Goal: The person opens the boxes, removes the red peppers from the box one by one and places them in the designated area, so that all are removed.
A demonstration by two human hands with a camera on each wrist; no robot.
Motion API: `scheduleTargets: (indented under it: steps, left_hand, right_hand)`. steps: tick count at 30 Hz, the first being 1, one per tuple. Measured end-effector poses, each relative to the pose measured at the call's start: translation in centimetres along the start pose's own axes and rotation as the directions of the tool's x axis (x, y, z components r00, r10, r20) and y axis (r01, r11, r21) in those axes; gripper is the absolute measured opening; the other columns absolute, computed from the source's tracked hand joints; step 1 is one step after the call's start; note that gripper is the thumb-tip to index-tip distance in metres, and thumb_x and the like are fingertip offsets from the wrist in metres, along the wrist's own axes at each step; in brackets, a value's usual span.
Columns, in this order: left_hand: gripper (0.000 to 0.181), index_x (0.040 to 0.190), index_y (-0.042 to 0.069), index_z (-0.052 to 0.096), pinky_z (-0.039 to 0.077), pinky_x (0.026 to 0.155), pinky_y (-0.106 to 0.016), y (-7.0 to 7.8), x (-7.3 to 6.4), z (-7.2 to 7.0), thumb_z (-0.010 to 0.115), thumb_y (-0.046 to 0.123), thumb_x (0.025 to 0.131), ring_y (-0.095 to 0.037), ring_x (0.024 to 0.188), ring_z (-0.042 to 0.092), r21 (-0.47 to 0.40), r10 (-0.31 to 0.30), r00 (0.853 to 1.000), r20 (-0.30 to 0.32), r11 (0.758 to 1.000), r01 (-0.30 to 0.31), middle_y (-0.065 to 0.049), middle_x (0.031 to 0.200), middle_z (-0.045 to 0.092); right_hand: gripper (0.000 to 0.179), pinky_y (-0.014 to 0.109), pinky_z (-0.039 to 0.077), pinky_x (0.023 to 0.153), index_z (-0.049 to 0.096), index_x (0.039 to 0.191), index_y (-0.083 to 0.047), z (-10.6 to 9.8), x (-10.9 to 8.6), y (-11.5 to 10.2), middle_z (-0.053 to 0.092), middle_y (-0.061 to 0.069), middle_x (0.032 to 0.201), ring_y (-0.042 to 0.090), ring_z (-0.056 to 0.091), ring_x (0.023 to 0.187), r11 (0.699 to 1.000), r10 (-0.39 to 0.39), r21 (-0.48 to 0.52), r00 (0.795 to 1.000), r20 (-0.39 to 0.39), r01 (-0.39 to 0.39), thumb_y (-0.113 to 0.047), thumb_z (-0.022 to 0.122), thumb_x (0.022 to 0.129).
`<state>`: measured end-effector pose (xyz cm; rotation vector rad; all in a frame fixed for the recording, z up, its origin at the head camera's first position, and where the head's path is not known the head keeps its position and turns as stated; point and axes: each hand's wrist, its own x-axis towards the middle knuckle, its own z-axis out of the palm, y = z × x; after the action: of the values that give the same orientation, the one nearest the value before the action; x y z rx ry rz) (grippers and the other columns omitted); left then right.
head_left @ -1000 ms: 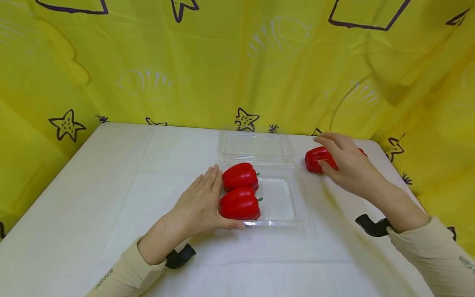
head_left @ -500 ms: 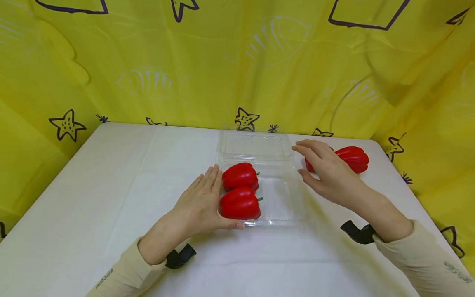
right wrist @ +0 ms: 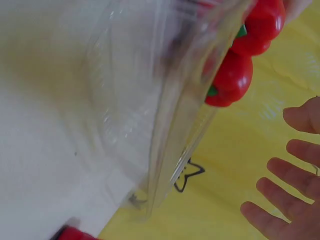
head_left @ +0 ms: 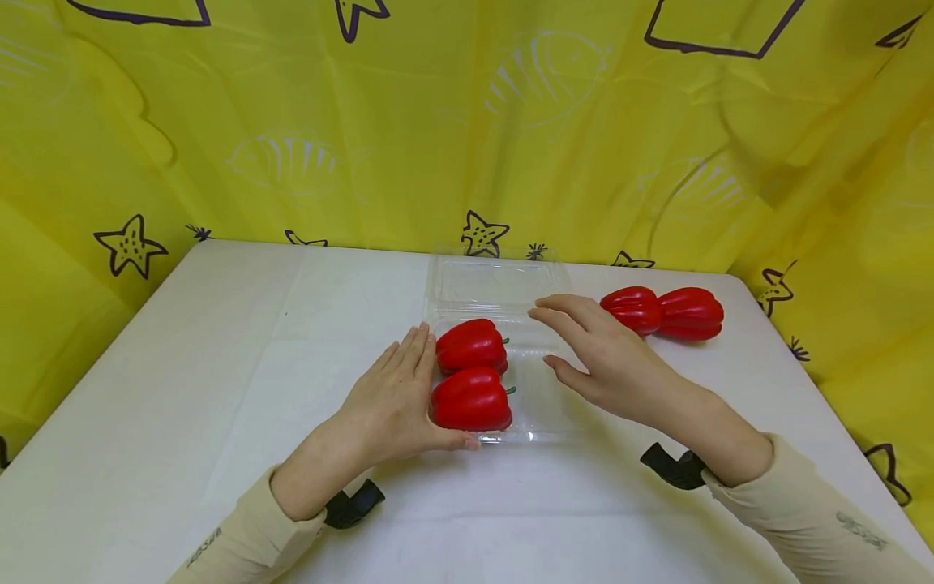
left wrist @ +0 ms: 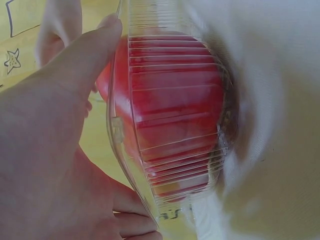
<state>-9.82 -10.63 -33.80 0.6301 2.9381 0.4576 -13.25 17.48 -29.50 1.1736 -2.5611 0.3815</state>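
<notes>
A clear plastic clamshell container (head_left: 538, 410) lies open on the table. Two red bell peppers with green stems, a rear one (head_left: 470, 345) and a front one (head_left: 470, 400), sit side by side in its left half. My left hand (head_left: 390, 403) rests along the container's left side, fingers straight and thumb at the front corner. In the left wrist view, the thumb and fingers touch the rim beside a pepper (left wrist: 170, 100). My right hand (head_left: 609, 357) hovers over the container's right side, fingers apart and holding nothing. The right wrist view shows that hand (right wrist: 292, 185) spread beside the container wall (right wrist: 165, 125).
Two more red peppers, a nearer one (head_left: 631, 310) and a farther one (head_left: 691, 314), lie touching at the table's back right. The container's lid (head_left: 499, 282) is folded back toward the yellow curtain (head_left: 409, 105). White cloth covers the table (head_left: 219, 365).
My right hand has moved left from above the peppers at the right to over the container, uncovering both of those peppers. The left hand and the peppers stay in place.
</notes>
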Motion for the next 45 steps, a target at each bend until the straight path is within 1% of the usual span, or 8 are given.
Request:
scheduleTargets:
  steps: [6, 11, 13, 21, 27, 30, 35, 45]
  left_hand:
    - [0.132, 0.156, -0.002, 0.02, 0.027, 0.121, -0.052, 0.0, 0.0, 0.0, 0.071, 0.078, 0.065, -0.036, 0.153, 0.02, -0.002, -0.005, 1.0, 0.004, 1.0, 0.005, -0.02, 0.164, 0.02]
    - [0.131, 0.155, -0.004, 0.021, 0.027, 0.121, -0.052, 0.0, 0.0, 0.0, 0.07, 0.079, 0.066, -0.036, 0.153, 0.02, 0.008, 0.005, 1.0, -0.004, 1.0, -0.005, -0.02, 0.164, 0.02]
    - [0.131, 0.155, -0.004, 0.021, 0.026, 0.121, -0.052, 0.0, -0.1, 0.0, 0.069, 0.08, 0.066, -0.036, 0.153, 0.019, 0.012, 0.009, 1.0, -0.006, 1.0, -0.009, -0.021, 0.164, 0.019]
    - [0.13, 0.155, -0.004, 0.021, 0.025, 0.122, -0.052, 0.0, -0.1, -0.1, 0.07, 0.078, 0.068, -0.037, 0.153, 0.019, 0.012, 0.015, 1.0, -0.004, 1.0, -0.015, -0.021, 0.164, 0.019]
    - [0.128, 0.155, -0.004, 0.021, 0.023, 0.123, -0.051, -0.1, -0.1, 0.0, 0.069, 0.078, 0.069, -0.037, 0.153, 0.017, 0.021, 0.018, 1.0, -0.005, 1.0, -0.018, -0.021, 0.164, 0.018]
    - [0.129, 0.155, -0.004, 0.021, 0.023, 0.123, -0.051, -0.1, -0.1, 0.0, 0.069, 0.078, 0.069, -0.036, 0.153, 0.017, 0.022, 0.019, 1.0, -0.005, 1.0, -0.019, -0.021, 0.164, 0.018]
    - [0.129, 0.155, -0.004, 0.02, 0.023, 0.123, -0.051, 0.0, -0.1, 0.0, 0.069, 0.078, 0.069, -0.036, 0.154, 0.016, 0.024, 0.018, 1.0, -0.006, 1.0, -0.018, -0.021, 0.164, 0.017]
    - [0.128, 0.155, -0.004, 0.02, 0.022, 0.123, -0.051, 0.0, -0.2, 0.1, 0.068, 0.079, 0.07, -0.036, 0.154, 0.015, 0.028, 0.022, 1.0, -0.007, 0.999, -0.022, -0.021, 0.165, 0.017]
  right_hand:
    - [0.059, 0.041, 0.052, 0.102, 0.053, 0.137, -0.006, 0.7, 0.8, -1.4, 0.053, 0.01, 0.14, 0.026, 0.05, 0.132, 0.997, -0.048, 0.057, 0.997, 0.054, 0.045, -0.013, 0.078, 0.084]
    - [0.055, 0.041, 0.051, 0.105, 0.054, 0.136, -0.006, 1.3, 1.3, -2.3, 0.053, 0.009, 0.139, 0.024, 0.05, 0.132, 0.989, -0.107, 0.109, 0.992, 0.07, 0.099, -0.013, 0.076, 0.086]
    - [0.053, 0.041, 0.05, 0.105, 0.054, 0.136, -0.005, 1.5, 1.4, -2.7, 0.054, 0.008, 0.139, 0.024, 0.05, 0.132, 0.987, -0.114, 0.125, 0.99, 0.08, 0.104, -0.013, 0.075, 0.087]
    - [0.049, 0.036, 0.052, 0.103, 0.056, 0.135, -0.007, 2.2, 1.5, -3.7, 0.055, 0.005, 0.139, 0.02, 0.05, 0.131, 0.983, -0.103, 0.168, 0.984, 0.142, 0.079, -0.014, 0.072, 0.089]
    - [0.045, 0.033, 0.055, 0.099, 0.059, 0.133, -0.01, 2.6, 1.7, -4.5, 0.058, 0.003, 0.134, 0.018, 0.053, 0.124, 0.982, -0.079, 0.187, 0.971, 0.225, 0.036, -0.021, 0.071, 0.091]
    - [0.043, 0.034, 0.055, 0.098, 0.06, 0.132, -0.012, 2.9, 1.8, -4.6, 0.058, 0.002, 0.132, 0.018, 0.053, 0.122, 0.98, -0.081, 0.196, 0.966, 0.245, 0.032, -0.026, 0.07, 0.092]
    - [0.045, 0.033, 0.055, 0.096, 0.06, 0.132, -0.014, 3.5, 1.9, -4.5, 0.057, 0.0, 0.131, 0.016, 0.051, 0.121, 0.981, -0.089, 0.189, 0.966, 0.244, 0.042, -0.031, 0.071, 0.092]
    - [0.055, 0.031, 0.055, 0.094, 0.056, 0.138, -0.019, 4.2, 2.2, -4.5, 0.051, -0.002, 0.134, 0.014, 0.046, 0.122, 0.985, -0.034, 0.169, 0.947, 0.32, -0.022, -0.042, 0.07, 0.09]
